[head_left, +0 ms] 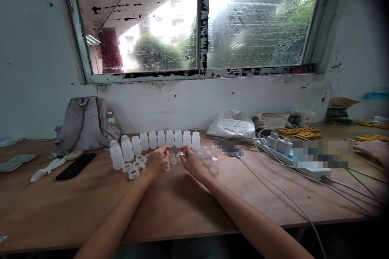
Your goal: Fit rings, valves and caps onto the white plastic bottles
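Note:
Small frosted bottles (pixel 152 139) stand in a row across the middle of the wooden table, and two at its left end, one of them a bottle (pixel 116 156) nearest me, carry clear domed caps. White rings (pixel 133 173) lie beside my left hand (pixel 159 160), whose fingers are bent together at small clear pieces. My right hand (pixel 190 160) has its fingers curled near a whitish ring (pixel 180 157). Between the hands sits a clear nipple-shaped piece (pixel 173 158). Clear domed caps (pixel 214 166) stand right of my right hand. What either hand's fingertips hold is too small to make out.
A grey backpack (pixel 86 125), a black phone (pixel 75 166) and a white strap (pixel 50 168) are at the left. On the right are a plastic bag (pixel 232 125), a power strip (pixel 313 170) with cables, and another person's hand (pixel 372 149).

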Action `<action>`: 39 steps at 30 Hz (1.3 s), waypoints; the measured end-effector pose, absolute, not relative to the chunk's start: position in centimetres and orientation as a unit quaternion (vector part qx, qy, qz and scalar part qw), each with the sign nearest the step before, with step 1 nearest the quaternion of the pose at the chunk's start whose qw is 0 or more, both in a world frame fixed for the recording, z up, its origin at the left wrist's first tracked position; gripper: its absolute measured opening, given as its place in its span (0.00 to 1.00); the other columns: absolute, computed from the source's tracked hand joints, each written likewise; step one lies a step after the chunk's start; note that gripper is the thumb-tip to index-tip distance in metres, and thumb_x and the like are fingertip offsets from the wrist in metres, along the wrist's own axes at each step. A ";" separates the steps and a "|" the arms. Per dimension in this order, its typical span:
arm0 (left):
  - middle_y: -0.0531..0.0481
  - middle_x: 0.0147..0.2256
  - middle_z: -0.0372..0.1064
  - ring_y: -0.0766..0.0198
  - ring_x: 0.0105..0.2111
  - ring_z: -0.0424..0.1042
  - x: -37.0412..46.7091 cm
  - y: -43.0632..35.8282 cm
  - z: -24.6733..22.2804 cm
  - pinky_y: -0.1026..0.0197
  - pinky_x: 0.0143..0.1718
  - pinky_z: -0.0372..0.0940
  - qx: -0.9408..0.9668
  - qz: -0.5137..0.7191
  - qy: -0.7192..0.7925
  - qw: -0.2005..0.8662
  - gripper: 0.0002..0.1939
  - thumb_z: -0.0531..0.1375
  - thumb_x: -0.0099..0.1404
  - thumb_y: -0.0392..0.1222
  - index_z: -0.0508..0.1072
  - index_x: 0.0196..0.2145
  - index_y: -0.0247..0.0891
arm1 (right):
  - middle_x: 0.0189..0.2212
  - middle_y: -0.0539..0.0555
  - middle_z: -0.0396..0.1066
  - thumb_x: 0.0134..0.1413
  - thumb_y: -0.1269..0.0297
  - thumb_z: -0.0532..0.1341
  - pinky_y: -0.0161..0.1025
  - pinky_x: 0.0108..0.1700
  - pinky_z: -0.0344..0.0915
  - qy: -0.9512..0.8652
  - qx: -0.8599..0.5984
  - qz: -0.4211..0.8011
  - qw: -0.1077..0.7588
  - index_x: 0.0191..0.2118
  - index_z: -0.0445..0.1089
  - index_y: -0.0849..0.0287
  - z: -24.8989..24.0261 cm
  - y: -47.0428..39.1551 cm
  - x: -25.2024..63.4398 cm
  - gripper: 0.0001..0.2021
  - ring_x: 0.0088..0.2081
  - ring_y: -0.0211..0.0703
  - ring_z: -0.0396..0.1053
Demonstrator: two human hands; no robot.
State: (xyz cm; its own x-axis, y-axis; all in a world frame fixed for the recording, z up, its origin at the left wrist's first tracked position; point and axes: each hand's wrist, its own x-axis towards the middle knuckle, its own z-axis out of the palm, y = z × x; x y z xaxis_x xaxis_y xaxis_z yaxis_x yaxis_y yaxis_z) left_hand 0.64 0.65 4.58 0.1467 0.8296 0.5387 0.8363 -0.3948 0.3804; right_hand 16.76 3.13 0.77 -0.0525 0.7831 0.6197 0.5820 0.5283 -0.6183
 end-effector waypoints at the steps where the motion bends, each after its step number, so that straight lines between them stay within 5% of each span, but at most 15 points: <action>1: 0.47 0.33 0.72 0.60 0.33 0.70 -0.5 1.0 5.4 0.61 0.35 0.61 -0.734 -0.320 -0.597 0.052 0.16 0.46 0.61 0.40 0.66 0.44 0.41 | 0.21 0.48 0.62 0.42 0.74 0.49 0.33 0.28 0.54 -0.723 -0.470 0.104 0.495 0.36 0.62 0.59 0.7 3.0 16.7 0.13 0.24 0.39 0.61; 7: 0.36 0.32 0.71 0.50 0.35 0.71 -6.8 5.5 8.6 0.56 0.31 0.62 -0.617 -0.145 -0.756 0.165 0.19 0.46 0.60 0.37 0.60 0.49 0.30 | 0.27 0.51 0.65 0.41 0.78 0.46 0.33 0.32 0.57 -0.763 -0.423 0.139 0.468 0.34 0.62 0.58 0.0 2.5 16.1 0.14 0.30 0.39 0.64; 13: 0.34 0.32 0.70 0.48 0.35 0.71 -7.7 7.9 7.4 0.55 0.31 0.63 -0.628 -0.147 -0.749 0.153 0.18 0.44 0.60 0.36 0.59 0.46 0.26 | 0.31 0.52 0.65 0.44 0.78 0.46 0.35 0.37 0.58 -0.797 -0.420 0.127 0.415 0.33 0.61 0.58 -0.5 2.2 16.1 0.12 0.34 0.40 0.64; 30: 0.41 0.24 0.70 0.50 0.27 0.72 -7.5 7.9 9.2 0.57 0.23 0.63 -0.670 -0.052 -0.719 0.178 0.16 0.41 0.64 0.37 0.66 0.42 0.35 | 0.30 0.51 0.66 0.39 0.79 0.47 0.35 0.36 0.60 -0.767 -0.450 0.213 0.406 0.32 0.60 0.55 -1.4 2.0 16.8 0.14 0.33 0.41 0.64; 33: 0.46 0.22 0.68 0.54 0.23 0.71 -6.2 5.2 10.7 0.59 0.20 0.61 -0.670 -0.092 -0.710 0.197 0.15 0.44 0.64 0.42 0.68 0.38 0.39 | 0.30 0.51 0.66 0.36 0.79 0.47 0.34 0.35 0.61 -0.780 -0.411 0.231 0.413 0.32 0.61 0.55 -1.1 1.8 17.0 0.15 0.33 0.40 0.65; 39: 0.49 0.32 0.64 0.65 0.27 0.66 -2.4 0.1 9.1 0.64 0.24 0.63 -0.660 -0.410 -0.565 0.276 0.09 0.53 0.60 0.45 0.72 0.31 0.44 | 0.29 0.49 0.66 0.41 0.77 0.48 0.33 0.37 0.62 -0.748 -0.418 0.312 0.410 0.32 0.61 0.53 -0.2 1.3 18.1 0.13 0.33 0.39 0.65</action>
State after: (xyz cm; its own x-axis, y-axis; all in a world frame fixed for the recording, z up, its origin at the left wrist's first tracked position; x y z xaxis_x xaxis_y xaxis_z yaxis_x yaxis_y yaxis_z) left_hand -2.43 0.13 9.06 0.0243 0.5200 0.8538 0.9730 -0.2085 0.0993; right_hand 18.14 1.34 -0.18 -0.3134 0.8817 0.3527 0.3705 0.4555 -0.8095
